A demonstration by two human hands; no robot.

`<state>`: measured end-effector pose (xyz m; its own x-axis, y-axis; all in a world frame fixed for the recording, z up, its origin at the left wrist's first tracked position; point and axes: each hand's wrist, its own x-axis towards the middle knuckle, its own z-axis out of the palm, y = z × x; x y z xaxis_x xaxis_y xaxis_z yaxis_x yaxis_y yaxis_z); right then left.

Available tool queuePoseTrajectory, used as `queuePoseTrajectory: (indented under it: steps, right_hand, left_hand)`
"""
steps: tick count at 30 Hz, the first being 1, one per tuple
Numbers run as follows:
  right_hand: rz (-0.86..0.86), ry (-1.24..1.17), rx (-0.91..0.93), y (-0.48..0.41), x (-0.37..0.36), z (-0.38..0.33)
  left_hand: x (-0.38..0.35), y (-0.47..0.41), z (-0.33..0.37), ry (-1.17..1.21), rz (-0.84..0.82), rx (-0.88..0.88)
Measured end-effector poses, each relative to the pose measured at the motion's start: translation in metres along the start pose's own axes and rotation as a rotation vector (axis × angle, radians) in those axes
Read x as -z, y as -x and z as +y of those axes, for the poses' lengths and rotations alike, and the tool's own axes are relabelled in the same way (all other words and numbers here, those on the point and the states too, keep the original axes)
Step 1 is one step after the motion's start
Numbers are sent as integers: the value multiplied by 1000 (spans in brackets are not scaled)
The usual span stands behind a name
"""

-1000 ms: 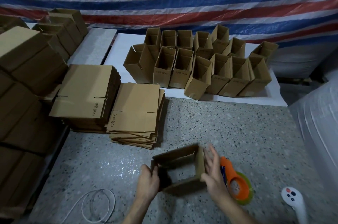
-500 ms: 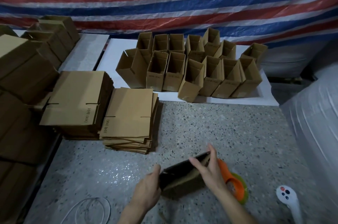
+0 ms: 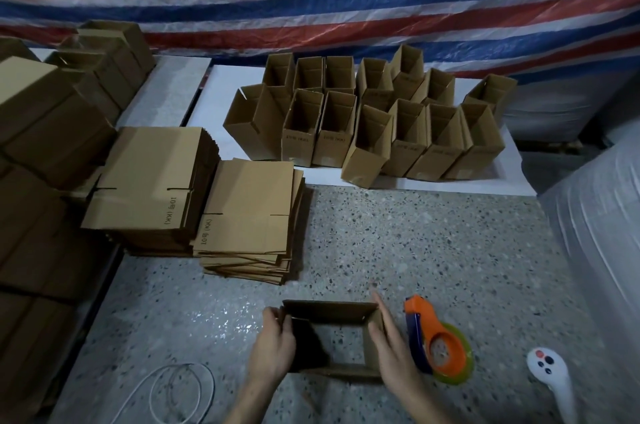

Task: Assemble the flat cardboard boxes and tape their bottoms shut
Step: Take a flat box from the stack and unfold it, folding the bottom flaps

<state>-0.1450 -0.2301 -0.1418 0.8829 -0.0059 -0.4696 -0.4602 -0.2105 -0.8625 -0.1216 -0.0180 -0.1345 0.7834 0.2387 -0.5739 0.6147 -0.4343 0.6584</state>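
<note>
Left hand (image 3: 273, 345) is gripping the box's (image 3: 329, 308) left wall, fingers curled; right hand (image 3: 391, 347) is pressing the right wall, fingers straight.

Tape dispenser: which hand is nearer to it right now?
Right. The right hand lies flat against the right wall of the box, just beside the tape dispenser. The left hand grips the box's left wall, so the whole box lies between it and the dispenser.

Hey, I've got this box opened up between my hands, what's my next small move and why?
Probably fold its flaps inward: the box stands squared between left hand and right hand, the floor shows through it, and the tape dispenser lies beside it.
</note>
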Motion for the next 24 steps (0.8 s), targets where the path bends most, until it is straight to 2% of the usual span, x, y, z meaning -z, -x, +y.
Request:
queuePoseTrajectory:
  steps: [3,5,8,10,16,19,24]
  right_hand:
    - [-36,-242,-41,-3,1,6]
    - [-22,-266,-68,-3,7,11]
    - [-93,-230,-81,-4,15,15]
    - [-100,-205,-104,-7,15,13]
    - [27,123,-189,-20,-3,4]
    - [95,231,-202,-31,-3,-2]
    - [216,238,-152,-27,5,6]
  left_hand:
    - [0,-3,-3,29,-46,63]
    - [5,-5,-2,122,-104,143]
    - [17,-6,-7,367,-229,205]
    - [28,-6,-17,433,-296,212]
    - [43,0,-39,586,-519,267]
    - [46,0,-44,596,-540,274]
    - [40,1,-42,475,-501,276]
